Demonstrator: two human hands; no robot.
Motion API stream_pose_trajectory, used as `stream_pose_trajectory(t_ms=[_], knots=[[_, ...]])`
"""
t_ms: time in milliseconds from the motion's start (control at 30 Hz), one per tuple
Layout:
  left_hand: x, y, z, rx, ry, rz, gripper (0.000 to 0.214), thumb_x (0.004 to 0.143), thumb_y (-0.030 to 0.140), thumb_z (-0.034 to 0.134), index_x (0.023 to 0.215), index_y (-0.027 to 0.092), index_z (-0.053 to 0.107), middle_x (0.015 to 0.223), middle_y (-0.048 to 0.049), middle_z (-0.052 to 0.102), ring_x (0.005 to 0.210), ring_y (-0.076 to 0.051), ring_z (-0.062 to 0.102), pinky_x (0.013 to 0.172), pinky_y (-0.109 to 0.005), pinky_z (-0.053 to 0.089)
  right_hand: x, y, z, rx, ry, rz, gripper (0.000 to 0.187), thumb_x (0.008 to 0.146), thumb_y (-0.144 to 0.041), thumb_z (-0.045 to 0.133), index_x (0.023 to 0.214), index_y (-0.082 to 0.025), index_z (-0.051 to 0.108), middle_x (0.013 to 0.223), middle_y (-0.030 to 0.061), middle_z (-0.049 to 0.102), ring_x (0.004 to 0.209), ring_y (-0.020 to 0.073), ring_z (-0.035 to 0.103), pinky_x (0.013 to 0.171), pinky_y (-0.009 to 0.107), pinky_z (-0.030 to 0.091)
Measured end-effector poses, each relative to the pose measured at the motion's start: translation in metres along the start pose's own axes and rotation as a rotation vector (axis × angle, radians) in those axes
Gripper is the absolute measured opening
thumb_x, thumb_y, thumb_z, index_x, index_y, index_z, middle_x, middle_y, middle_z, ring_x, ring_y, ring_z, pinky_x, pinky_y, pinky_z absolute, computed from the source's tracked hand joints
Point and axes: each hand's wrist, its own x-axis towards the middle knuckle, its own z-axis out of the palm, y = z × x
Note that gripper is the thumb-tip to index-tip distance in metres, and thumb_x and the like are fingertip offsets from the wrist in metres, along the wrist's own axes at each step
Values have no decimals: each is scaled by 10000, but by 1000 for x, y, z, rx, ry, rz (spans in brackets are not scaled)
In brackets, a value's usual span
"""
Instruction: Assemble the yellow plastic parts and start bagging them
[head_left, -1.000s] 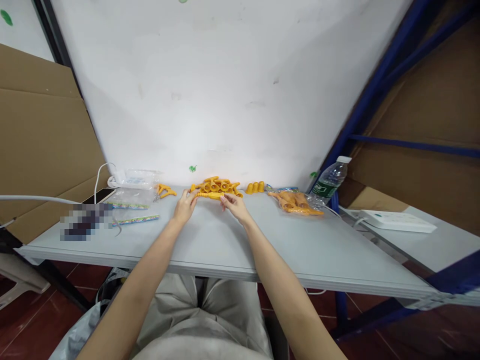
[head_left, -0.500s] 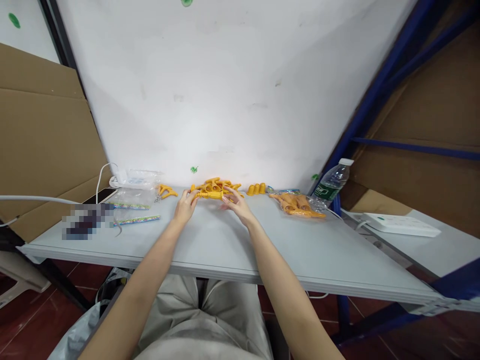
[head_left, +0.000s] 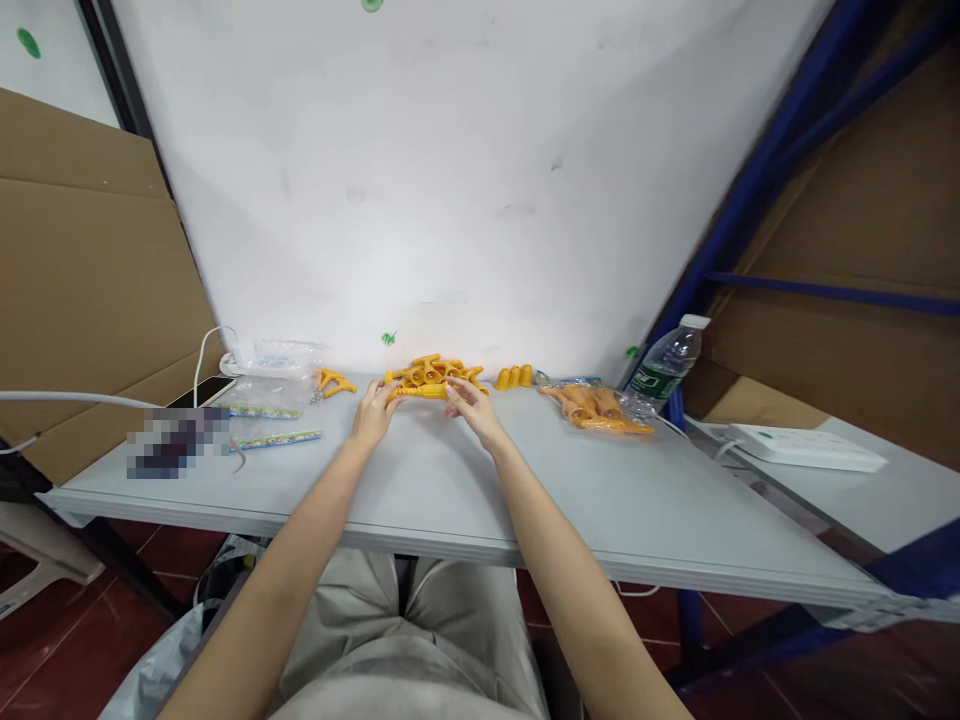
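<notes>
A long yellow plastic piece (head_left: 424, 391), ridged toward its left part and thicker at the right, lies level between my two hands just in front of a pile of yellow plastic parts (head_left: 431, 373). My left hand (head_left: 373, 411) is closed round its left end. At the other end, the thumb and fingers of my right hand (head_left: 475, 412) pinch it. To the right of the pile stand several yellow cups (head_left: 514, 377) in a row. A forked yellow part (head_left: 335, 382) lies left of my left hand.
On the grey table (head_left: 450, 490), a clear bag of orange-yellow parts (head_left: 596, 407) lies right, beside a leaning water bottle (head_left: 666, 365). Clear plastic bags (head_left: 274, 375) with colourful strips and a phone (head_left: 201, 392) lie left. A white power strip (head_left: 806, 448) sits far right.
The yellow piece looks slightly turned about its length between my hands. Both hands stay in nearly the same place; the rest is unchanged.
</notes>
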Motion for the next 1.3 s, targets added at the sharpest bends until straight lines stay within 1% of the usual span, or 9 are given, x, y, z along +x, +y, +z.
stream_pose_trajectory(t_ms=[133, 333, 567, 733, 867, 967, 1033, 1133, 1300], knots=[[0, -3, 2, 25, 27, 29, 265, 847, 301, 647, 1096, 219, 685, 1022, -69, 597, 721, -122, 610, 711, -247, 494, -1, 0, -4, -22, -86, -69, 628, 699, -551, 715, 1237, -246, 609, 1010, 45, 624, 670, 142, 644, 631, 311, 524], [-1, -4, 4, 11, 33, 44, 250, 841, 292, 654, 1076, 216, 691, 1008, -68, 588, 740, -130, 611, 722, -250, 494, -1, 2, -3, -28, -68, -102, 580, 713, -564, 694, 1174, -215, 643, 901, 22, 619, 611, 129, 615, 622, 318, 516], [-1, -3, 3, -30, -17, -14, 254, 843, 305, 650, 1079, 221, 692, 1025, -71, 582, 764, -141, 616, 765, -269, 505, 0, 6, 1, 63, -27, -22, 590, 666, -593, 726, 1089, -189, 656, 838, 39, 665, 578, 139, 603, 646, 349, 534], [-2, 1, 1, -148, -71, -54, 399, 887, 386, 570, 1264, 256, 591, 1261, -110, 532, 1001, -201, 615, 838, -304, 523, 9, 13, 4, 236, 17, 26, 585, 597, -577, 781, 1032, -220, 621, 826, 24, 660, 711, 188, 663, 780, 398, 543], [-1, -7, 0, -234, 36, -192, 427, 942, 390, 439, 1345, 255, 487, 1410, -128, 427, 1034, -199, 609, 890, -349, 512, 32, 13, 4, 231, 162, -38, 584, 608, -557, 762, 1054, -232, 569, 938, 35, 640, 834, 198, 670, 824, 382, 529], [2, -23, 0, -258, 199, -350, 361, 939, 338, 420, 1258, 205, 525, 1302, -143, 515, 998, -200, 609, 945, -376, 478, 55, 9, 10, 45, 261, -103, 523, 672, -470, 715, 1106, -232, 546, 1090, 71, 619, 869, 189, 645, 794, 357, 528], [4, -34, 2, -281, 282, -447, 300, 922, 304, 432, 1173, 194, 555, 1202, -136, 573, 1010, -207, 598, 978, -388, 453, 70, 6, 21, -123, 240, -168, 446, 736, -395, 643, 1135, -228, 534, 1173, 86, 600, 869, 188, 629, 768, 351, 526], [6, -47, 5, -324, 348, -525, 240, 907, 280, 434, 1087, 198, 570, 1128, -126, 598, 1055, -210, 580, 988, -382, 440, 86, 7, 42, -436, 114, -309, 366, 811, -246, 528, 1176, -210, 522, 1216, 94, 594, 941, 206, 610, 815, 363, 501], [6, -59, 12, -383, 388, -548, 200, 903, 303, 437, 1026, 212, 566, 1017, -80, 622, 967, -178, 609, 891, -331, 485, 91, 18, 70, -1138, -228, -427, 390, 849, -36, 376, 1156, -174, 573, 1168, 124, 630, 1009, 244, 603, 911, 409, 429]])
